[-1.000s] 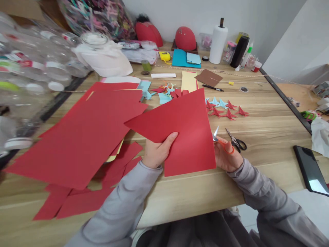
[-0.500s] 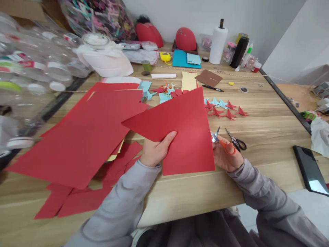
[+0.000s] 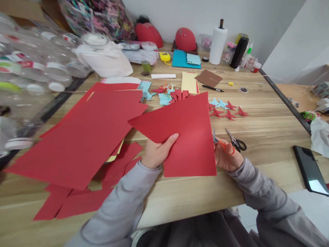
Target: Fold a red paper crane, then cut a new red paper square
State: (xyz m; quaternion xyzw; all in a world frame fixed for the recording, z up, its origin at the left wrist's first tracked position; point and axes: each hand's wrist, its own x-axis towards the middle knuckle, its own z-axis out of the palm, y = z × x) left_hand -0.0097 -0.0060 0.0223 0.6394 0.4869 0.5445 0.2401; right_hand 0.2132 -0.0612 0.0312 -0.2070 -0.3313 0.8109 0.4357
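Observation:
A red sheet of paper (image 3: 191,137) is pinched in my left hand (image 3: 160,150), the thumb on top and the fingers hidden beneath. My right hand (image 3: 227,156) grips orange-handled scissors (image 3: 227,146) at the right edge of this sheet. The blades are partly hidden by the paper, and one tip points up beside the edge. Large red sheets (image 3: 84,133) lie to the left, with smaller red pieces (image 3: 82,202) in front of them. Small folded red and light blue shapes (image 3: 230,115) stand beyond my right hand.
Black-handled scissors (image 3: 235,140) lie just right of my right hand. A phone (image 3: 309,169) rests at the right edge. Plastic bottles (image 3: 36,65) crowd the left side. Blue paper (image 3: 182,59), a tape measure (image 3: 165,57) and a white roll (image 3: 218,46) are at the back.
My left hand and the red sheet have shifted slightly right and down. The scissor blades, earlier spread, now show less beside the sheet's edge.

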